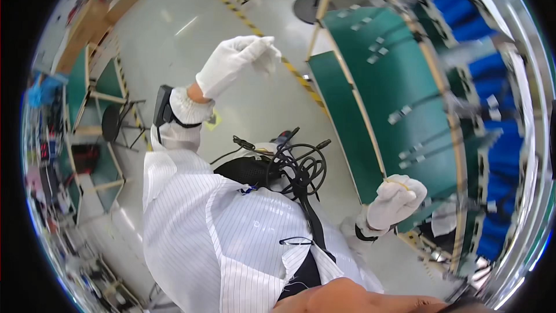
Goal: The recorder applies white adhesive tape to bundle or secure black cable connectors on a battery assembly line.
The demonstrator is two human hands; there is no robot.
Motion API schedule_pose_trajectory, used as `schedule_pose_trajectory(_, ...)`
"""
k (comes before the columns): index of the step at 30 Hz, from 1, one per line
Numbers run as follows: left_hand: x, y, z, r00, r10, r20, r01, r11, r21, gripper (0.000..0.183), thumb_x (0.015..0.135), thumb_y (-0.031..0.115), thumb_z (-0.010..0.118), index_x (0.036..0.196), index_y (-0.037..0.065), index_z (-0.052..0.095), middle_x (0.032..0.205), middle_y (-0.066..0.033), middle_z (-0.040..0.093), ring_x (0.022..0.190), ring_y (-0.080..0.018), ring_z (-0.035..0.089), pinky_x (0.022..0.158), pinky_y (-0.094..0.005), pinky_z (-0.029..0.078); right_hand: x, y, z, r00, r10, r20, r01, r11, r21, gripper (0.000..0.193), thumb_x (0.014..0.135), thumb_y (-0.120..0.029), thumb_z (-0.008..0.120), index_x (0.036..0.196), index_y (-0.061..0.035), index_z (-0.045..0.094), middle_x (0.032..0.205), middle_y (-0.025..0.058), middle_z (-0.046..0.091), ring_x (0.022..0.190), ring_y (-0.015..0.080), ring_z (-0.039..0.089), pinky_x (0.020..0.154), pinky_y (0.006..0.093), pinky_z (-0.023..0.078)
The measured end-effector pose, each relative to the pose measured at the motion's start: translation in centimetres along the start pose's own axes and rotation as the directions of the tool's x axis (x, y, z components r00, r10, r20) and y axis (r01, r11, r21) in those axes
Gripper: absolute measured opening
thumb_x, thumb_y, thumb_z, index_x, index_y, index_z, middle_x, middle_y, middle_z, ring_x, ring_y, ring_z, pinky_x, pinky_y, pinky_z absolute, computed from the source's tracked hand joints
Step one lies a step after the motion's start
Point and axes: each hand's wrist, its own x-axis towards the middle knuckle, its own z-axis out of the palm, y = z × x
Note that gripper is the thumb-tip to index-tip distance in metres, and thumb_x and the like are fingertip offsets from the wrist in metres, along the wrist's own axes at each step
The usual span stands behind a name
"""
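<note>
My left hand (240,61), in a white glove, is raised over the floor at the left of centre. Its fingers bend together at the tips, and whatever might lie between them is hidden. My right hand (397,202), also gloved in white, is closed beside the near edge of the green-topped bench (399,93). A thin yellow line runs across that glove; what the fingers hold, if anything, does not show. Coiled black cables (301,168) with connectors hang in front of my body, apart from both hands.
Several short dark leads with pale connectors (397,117) lie across the bench, by blue bins (489,84) on its far side. A round stool (307,8) stands beyond it. Yellow-black tape (301,78) marks the floor. Benches, a chair (113,122) and cardboard boxes (87,26) are at left.
</note>
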Motion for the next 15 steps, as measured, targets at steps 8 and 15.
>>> schedule_pose_trajectory(8,-0.2,-5.1,-6.6,0.994,0.021,-0.108,-0.039,0.985,-0.166,0.027,0.095,0.022,0.054,0.104,-0.001,0.063,0.1,-0.0088,0.065,0.086,-0.0162,0.063,0.078,-0.0277,0.051,5.2,3.8,17.1,0.86,0.385,0.335,-0.476,0.842,0.255,0.026,0.1,-0.028,0.042,0.089,-0.0042,0.046,0.055,-0.0016,0.041,0.045,0.0061,0.035,0.042,0.0209,0.029)
schedule_pose_trajectory(15,3.4,-1.3,-11.3,0.895,0.411,-0.175,-0.317,0.861,0.398,0.032,0.086,0.031,0.064,0.104,0.004,0.063,0.095,-0.0124,0.066,0.087,-0.0243,0.063,0.08,-0.033,0.049,7.9,2.5,34.5,0.673,0.201,0.712,-0.573,0.751,0.329,0.014,0.098,-0.016,0.047,0.089,-0.0053,0.049,0.061,-0.0042,0.042,0.05,0.0034,0.036,0.045,0.0205,0.032)
